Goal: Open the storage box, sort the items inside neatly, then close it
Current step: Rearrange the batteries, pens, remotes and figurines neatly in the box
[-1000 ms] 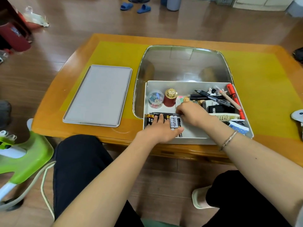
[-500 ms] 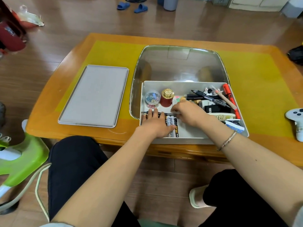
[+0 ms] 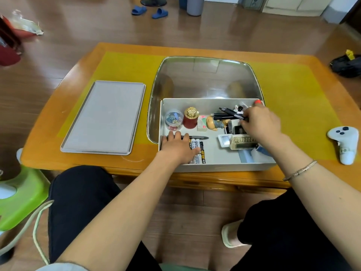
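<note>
The grey storage box [image 3: 220,167] stands open at the table's near edge. Its lid [image 3: 105,117] lies flat on the table to the left. My left hand [image 3: 178,147] rests flat on a row of batteries [image 3: 197,150] and a black pen [image 3: 197,137] in the box's front left corner. My right hand [image 3: 260,123] is at the back right of the box, its fingers pinching a black pen [image 3: 229,111] from a bunch of pens. Also inside are a clear clip jar [image 3: 173,119], a red jar with a gold top [image 3: 191,118], an eraser [image 3: 202,123], a small figurine [image 3: 214,122] and a remote [image 3: 242,141].
The box sits partly over a glass inset [image 3: 205,79] in the orange wooden table [image 3: 88,157]. A white game controller [image 3: 344,143] lies at the right. A green stool [image 3: 19,194] stands at the left by my knee. Blue slippers [image 3: 149,11] lie on the floor beyond.
My right hand left the batteries in the middle of the box and moved to the back right, where it now pinches a pen. My left hand stays on the batteries.
</note>
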{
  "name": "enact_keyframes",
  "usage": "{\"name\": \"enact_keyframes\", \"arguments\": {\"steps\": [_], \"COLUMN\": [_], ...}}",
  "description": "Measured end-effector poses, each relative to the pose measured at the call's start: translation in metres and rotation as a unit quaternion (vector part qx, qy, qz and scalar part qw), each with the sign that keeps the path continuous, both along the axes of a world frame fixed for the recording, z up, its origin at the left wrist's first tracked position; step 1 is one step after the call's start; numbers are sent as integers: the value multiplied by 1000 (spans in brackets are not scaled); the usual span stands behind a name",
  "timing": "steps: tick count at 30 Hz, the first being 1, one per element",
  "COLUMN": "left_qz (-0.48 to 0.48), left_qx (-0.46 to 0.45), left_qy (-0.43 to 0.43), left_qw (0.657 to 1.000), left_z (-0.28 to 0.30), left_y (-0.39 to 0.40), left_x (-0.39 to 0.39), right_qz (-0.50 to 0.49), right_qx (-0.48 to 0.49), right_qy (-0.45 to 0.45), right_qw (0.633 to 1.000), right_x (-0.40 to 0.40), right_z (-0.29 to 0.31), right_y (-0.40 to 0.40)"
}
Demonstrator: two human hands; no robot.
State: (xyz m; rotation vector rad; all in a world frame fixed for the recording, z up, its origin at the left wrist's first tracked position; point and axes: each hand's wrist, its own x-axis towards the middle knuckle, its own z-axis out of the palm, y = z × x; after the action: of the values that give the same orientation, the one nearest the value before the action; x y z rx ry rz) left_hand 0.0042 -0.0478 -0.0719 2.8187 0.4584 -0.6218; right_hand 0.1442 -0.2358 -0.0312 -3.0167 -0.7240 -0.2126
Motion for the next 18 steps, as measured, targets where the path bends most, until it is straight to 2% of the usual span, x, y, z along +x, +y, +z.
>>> {"name": "enact_keyframes", "arguments": {"steps": [8, 11, 15, 18], "left_qz": [-5, -6, -10, -13], "left_qx": [13, 10, 6, 6], "left_qy": [-1, 0, -1, 1], "left_qw": [1000, 1000, 1000, 1000], "left_z": [3, 3, 3, 4], "left_y": [0, 0, 0, 1], "left_x": [-1, -1, -2, -2], "right_qz": [-15, 3, 80, 152], "right_qx": [24, 79, 173, 197], "right_qy": [20, 14, 31, 74], "right_qw": [999, 997, 981, 966], "right_x": [10, 8, -5, -18], "right_z": [-3, -2, 5, 9], "right_y": [-4, -6, -2, 13]}}
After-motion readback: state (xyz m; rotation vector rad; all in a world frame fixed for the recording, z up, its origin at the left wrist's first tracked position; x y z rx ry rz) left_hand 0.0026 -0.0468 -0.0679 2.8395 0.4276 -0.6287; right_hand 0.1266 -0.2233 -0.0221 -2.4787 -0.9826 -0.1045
